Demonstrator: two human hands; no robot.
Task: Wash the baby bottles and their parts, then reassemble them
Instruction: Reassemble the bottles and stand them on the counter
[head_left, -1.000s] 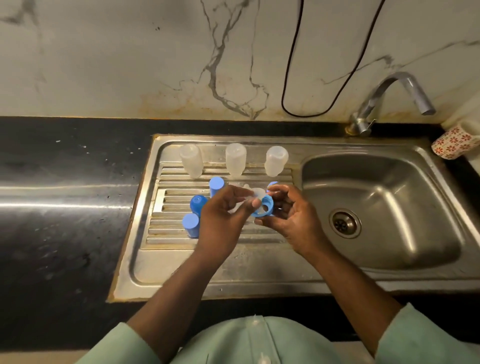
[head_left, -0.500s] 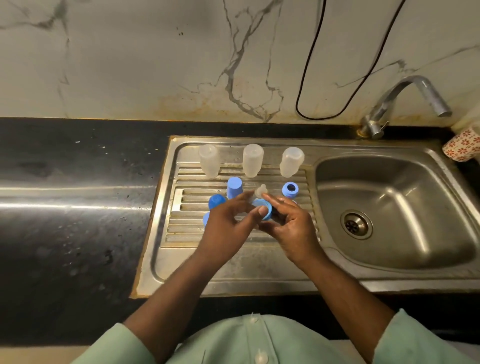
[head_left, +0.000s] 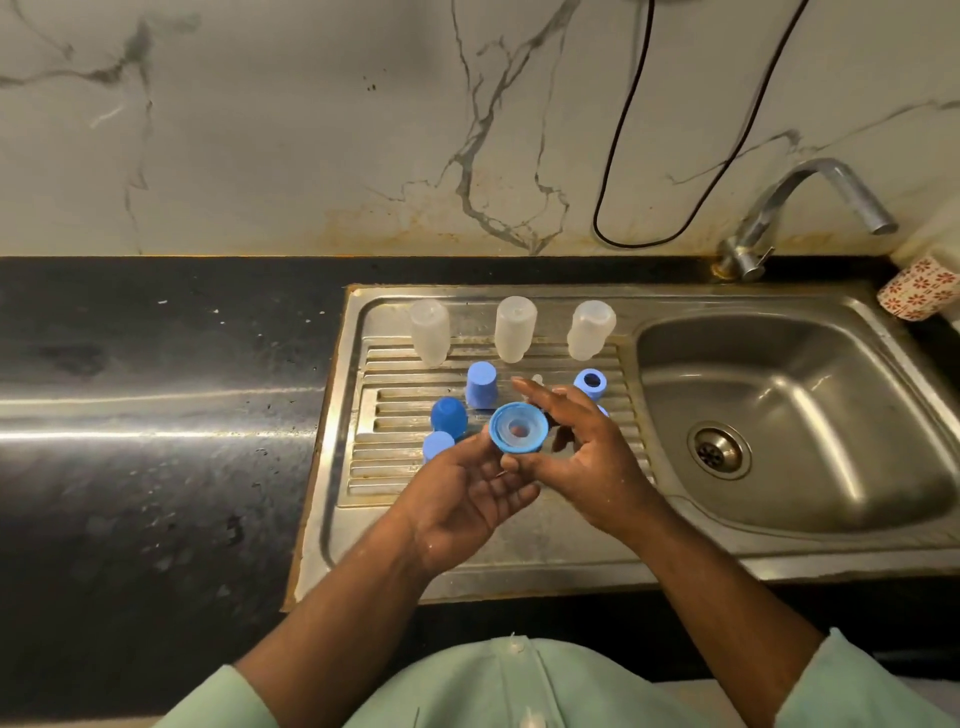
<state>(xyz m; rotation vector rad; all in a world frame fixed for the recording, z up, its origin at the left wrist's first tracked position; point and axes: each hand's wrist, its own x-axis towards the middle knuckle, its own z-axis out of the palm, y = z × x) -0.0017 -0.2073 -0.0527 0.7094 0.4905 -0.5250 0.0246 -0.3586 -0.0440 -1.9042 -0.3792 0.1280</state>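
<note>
Marble wall stands behind a black counter and steel sink; three bottles drain upside down at the far side, so water runs out; left hand fingers pinch the blue ring with its teat inside; right hand fingers are spread, holding nothing.

Our left hand lies palm up, fingertips pinching. Our right hand stands beside it, touching, fingers spread and relaxed. Both forearms are bare.
</note>
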